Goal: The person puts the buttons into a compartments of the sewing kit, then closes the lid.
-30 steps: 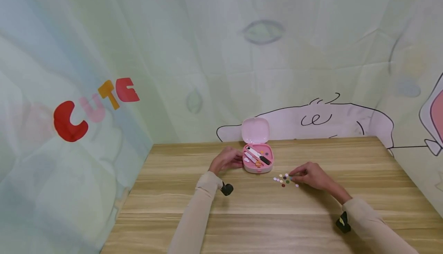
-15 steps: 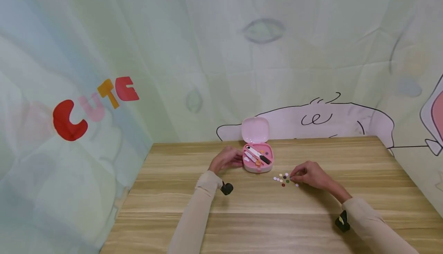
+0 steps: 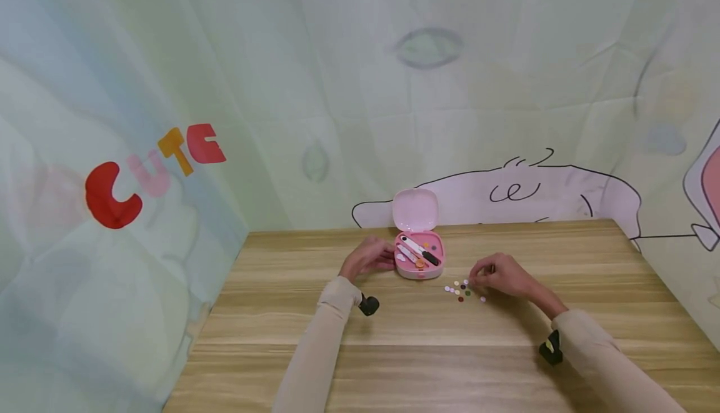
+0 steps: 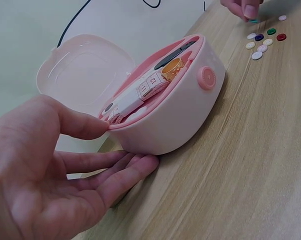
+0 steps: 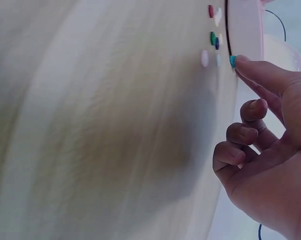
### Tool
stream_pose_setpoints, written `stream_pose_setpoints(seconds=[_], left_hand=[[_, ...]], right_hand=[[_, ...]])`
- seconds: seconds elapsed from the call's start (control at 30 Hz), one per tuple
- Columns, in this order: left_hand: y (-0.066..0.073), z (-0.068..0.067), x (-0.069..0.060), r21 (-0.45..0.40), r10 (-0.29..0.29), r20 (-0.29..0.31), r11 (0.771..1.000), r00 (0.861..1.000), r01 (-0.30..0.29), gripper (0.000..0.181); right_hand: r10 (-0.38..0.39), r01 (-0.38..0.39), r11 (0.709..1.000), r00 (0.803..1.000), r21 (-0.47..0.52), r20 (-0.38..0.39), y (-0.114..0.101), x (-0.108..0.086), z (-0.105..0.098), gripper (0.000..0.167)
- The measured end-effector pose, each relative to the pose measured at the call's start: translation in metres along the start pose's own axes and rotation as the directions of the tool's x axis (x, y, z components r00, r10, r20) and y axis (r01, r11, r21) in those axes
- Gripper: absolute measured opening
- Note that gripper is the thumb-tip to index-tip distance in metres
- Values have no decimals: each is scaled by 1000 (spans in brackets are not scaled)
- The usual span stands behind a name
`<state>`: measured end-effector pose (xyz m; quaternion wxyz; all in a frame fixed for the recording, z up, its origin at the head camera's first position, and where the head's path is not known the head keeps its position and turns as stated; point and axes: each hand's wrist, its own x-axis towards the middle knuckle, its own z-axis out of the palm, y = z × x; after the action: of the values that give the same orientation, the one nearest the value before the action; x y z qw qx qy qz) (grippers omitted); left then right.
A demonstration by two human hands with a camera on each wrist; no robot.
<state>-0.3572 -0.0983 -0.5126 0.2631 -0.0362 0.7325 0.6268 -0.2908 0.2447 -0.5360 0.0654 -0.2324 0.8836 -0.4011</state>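
A pink sewing box (image 3: 419,272) stands on the table with its lid raised. Inside it are a tape measure (image 4: 146,88), a gold thimble (image 4: 172,69) and a dark-handled tool (image 3: 430,258). My left hand (image 3: 368,258) is at the box's left side, its thumb touching the rim and its fairly straight fingers against the lower wall. Between right thumb and index finger I pinch a small teal button (image 5: 233,61), lifted off the table; the other fingers of my right hand (image 3: 503,273) are curled. Several loose buttons (image 3: 457,291) lie beside that hand, coloured white, cream, green, dark blue and red.
The wooden table (image 3: 405,350) ends at a printed cloth backdrop (image 3: 337,88), close behind the box. The upright lid (image 3: 415,210) stands between box and backdrop. One pale button (image 3: 482,299) lies apart from the others, below my right hand.
My right hand has lifted the teal button from among the others and risen slightly. The left hand stays at the box.
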Motion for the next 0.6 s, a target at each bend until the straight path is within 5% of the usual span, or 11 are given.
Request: stream_pose_setpoints(seconds=[0.6], left_hand=[[0, 0, -2, -19, -3, -14, 1000, 1000, 3, 22]], right_hand=[[153, -149, 984, 988, 99, -32, -25, 38, -1, 11]])
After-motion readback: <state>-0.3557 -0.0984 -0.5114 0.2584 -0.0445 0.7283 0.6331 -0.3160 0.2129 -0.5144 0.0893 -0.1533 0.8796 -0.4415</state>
